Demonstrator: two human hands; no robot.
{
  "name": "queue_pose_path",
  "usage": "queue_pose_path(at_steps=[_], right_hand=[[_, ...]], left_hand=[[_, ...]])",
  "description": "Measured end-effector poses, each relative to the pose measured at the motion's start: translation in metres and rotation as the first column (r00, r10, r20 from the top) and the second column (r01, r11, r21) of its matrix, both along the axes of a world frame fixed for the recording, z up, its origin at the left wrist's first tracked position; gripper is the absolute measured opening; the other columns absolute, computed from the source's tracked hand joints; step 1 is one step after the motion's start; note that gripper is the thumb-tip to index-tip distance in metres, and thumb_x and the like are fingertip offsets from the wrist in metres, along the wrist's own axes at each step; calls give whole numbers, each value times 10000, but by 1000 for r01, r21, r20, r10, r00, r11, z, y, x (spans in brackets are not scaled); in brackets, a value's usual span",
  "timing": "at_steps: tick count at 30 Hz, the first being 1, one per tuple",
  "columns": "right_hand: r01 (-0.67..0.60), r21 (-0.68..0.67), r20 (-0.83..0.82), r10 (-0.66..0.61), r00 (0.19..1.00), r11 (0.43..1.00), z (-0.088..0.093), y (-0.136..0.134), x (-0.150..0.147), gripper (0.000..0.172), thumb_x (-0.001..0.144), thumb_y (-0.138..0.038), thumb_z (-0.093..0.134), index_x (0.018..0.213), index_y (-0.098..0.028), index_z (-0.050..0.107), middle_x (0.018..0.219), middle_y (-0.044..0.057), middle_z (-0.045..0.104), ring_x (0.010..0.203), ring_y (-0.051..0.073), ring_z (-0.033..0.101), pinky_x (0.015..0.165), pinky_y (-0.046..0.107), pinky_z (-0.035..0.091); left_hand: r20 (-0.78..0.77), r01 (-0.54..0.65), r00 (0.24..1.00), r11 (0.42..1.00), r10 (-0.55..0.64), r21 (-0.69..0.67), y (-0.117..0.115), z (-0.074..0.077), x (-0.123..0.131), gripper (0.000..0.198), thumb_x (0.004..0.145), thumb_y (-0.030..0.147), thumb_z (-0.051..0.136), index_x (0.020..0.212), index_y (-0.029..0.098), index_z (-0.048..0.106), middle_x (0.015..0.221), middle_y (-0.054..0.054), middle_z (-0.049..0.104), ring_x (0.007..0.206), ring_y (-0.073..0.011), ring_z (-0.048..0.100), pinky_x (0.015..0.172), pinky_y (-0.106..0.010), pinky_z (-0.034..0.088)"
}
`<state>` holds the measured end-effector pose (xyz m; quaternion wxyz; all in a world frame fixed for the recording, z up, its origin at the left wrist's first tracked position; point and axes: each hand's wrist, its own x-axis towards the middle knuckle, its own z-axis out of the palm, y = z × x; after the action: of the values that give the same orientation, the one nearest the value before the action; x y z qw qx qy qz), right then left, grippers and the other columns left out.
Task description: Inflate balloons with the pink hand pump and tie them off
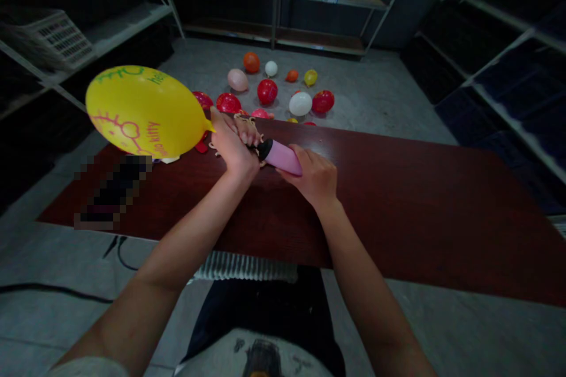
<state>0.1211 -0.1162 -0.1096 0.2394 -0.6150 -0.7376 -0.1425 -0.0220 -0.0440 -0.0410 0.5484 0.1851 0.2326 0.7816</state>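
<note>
A yellow balloon (144,111) with pink and green print is inflated and sticks out to the left of my left hand (234,144). That hand is closed around the balloon's neck where it meets the black tip of a pink hand pump (283,156). My right hand (313,177) is wrapped round the pump's rear end. Both hands hover just above the dark red table (398,212).
Several inflated balloons (267,91) in red, white, orange and yellow lie on the grey floor beyond the table. Small uninflated balloons lie on the table by my left hand. Metal shelving lines the walls; a white crate (57,35) sits at left. A pixelated patch covers the table's left end.
</note>
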Motion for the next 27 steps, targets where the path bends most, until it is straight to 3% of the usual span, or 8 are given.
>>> queue_pose_path(at_steps=[5, 10, 17, 22, 27], right_hand=[[53, 13, 35, -54, 998, 999, 1, 7, -7, 604, 957, -572, 562, 1419, -185, 537, 1142, 128, 719, 976, 263, 636, 802, 350, 421], [54, -33, 120, -50, 992, 998, 3, 15, -14, 487, 944, -362, 636, 1378, -166, 536, 1172, 147, 690, 1010, 284, 601, 833, 388, 405], [84, -80, 211, -66, 975, 993, 1, 17, 5, 462, 905, -234, 658, 1347, -165, 544, 1133, 136, 708, 1003, 291, 604, 839, 390, 400], [102, -87, 248, -78, 966, 991, 17, 19, 29, 471, 870, -240, 694, 1315, -174, 555, 1136, 139, 711, 1019, 292, 615, 841, 393, 403], [152, -42, 234, -139, 962, 987, 28, 35, 42, 316, 880, -307, 658, 1165, -179, 618, 1060, 138, 717, 963, 298, 631, 805, 398, 405]], left_hand=[[21, -37, 999, 996, 39, -86, 15, -3, -10, 519, 1109, 312, 335, 610, 212, 235, 473, 55, 174, 356, -111, 202, 394, -280, 172], [46, -96, 993, 983, 104, -158, 28, -4, -23, 467, 1101, 311, 357, 659, 212, 243, 505, 69, 186, 380, -101, 207, 423, -269, 157], [41, -143, 987, 963, 156, -228, 45, -4, -59, 466, 1110, 329, 345, 669, 213, 249, 503, 67, 227, 384, -92, 247, 461, -279, 177], [80, -207, 972, 965, 221, -159, 58, -8, -84, 441, 1089, 306, 360, 672, 209, 257, 495, 64, 258, 364, -79, 269, 442, -271, 202], [79, -207, 974, 975, 213, -83, 57, -5, -83, 482, 1075, 402, 405, 657, 210, 261, 491, 53, 266, 368, -96, 265, 422, -266, 248]])
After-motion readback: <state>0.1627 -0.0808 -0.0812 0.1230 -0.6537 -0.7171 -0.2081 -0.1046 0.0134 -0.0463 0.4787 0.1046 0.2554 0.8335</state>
